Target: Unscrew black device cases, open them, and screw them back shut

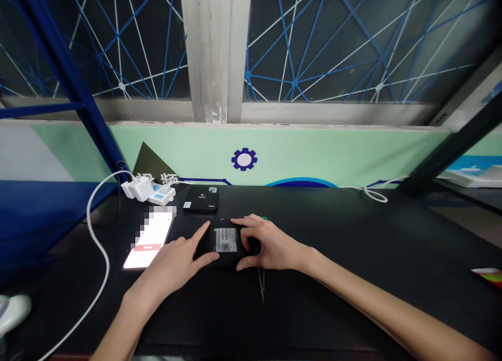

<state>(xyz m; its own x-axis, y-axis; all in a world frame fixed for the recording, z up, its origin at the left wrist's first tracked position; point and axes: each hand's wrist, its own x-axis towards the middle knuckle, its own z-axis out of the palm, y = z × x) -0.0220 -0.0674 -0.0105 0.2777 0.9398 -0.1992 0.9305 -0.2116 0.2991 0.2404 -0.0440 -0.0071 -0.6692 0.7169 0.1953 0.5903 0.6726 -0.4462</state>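
A flat black box [208, 246] with a white printed label [226, 240] lies face-down on the black table in front of me. My left hand [182, 261] holds its left end, with thumb and index finger along opposite edges. At the other end my right hand [266, 243] grips the box with curled fingers, its index finger reaching over the far edge. Thin metal prongs [262, 286] stick out below the right hand; what they belong to is hidden. A small green bit [265, 218] shows behind that hand.
Behind the box sits a second black box [201, 199]. A lit phone [151, 240] lies to the left, near a white power strip with plugs [147, 189]. A white cable [105, 256] loops down the left side. A colourful packet [489, 276] is at the right edge.
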